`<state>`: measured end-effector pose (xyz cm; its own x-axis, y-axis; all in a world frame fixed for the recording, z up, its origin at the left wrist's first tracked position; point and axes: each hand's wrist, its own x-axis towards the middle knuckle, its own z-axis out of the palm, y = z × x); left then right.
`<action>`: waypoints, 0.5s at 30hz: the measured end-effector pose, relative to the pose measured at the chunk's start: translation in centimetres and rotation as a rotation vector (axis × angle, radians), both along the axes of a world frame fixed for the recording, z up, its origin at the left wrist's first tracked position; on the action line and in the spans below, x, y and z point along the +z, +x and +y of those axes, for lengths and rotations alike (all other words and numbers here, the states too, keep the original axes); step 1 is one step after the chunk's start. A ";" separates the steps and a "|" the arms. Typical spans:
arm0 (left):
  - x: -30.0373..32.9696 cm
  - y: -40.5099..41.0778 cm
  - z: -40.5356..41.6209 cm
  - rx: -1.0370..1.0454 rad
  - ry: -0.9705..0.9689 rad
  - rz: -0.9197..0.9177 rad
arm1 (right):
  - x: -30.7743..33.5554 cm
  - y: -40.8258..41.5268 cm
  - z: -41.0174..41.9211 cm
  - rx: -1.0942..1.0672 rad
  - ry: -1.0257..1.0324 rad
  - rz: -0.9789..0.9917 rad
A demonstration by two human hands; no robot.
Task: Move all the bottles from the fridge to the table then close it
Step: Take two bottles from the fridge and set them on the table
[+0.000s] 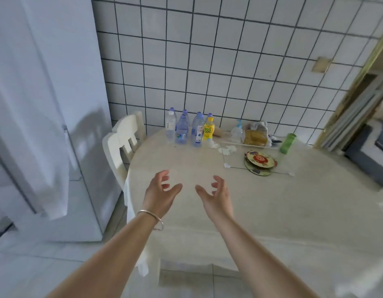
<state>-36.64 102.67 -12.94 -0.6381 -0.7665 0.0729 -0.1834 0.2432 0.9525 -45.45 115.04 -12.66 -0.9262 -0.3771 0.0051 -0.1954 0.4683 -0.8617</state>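
While both hands, left hand and right hand, hover empty and loose, bottles crowd the table's far left; best reach left and push the fridge door firmly.

Bottles at table far-left edge by wall; chair left; fridge beyond chair.

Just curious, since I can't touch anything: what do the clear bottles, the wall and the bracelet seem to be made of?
Clear bottles: likely thin plastic, see-through, with blue caps. Wall: glossy white ceramic tile, judging by the dark grid of grout lines. Bracelet on the left wrist: probably silvery metal, thin and shiny.
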 end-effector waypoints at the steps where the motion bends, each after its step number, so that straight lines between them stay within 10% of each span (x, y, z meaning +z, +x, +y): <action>1: 0.2 1.6 0.4 -0.013 -0.014 0.003 | 0.3 1.8 0.7 -0.009 0.000 0.002; 15: 2.9 22.5 3.3 0.135 -0.044 0.081 | 4.1 20.8 1.9 0.261 0.021 0.072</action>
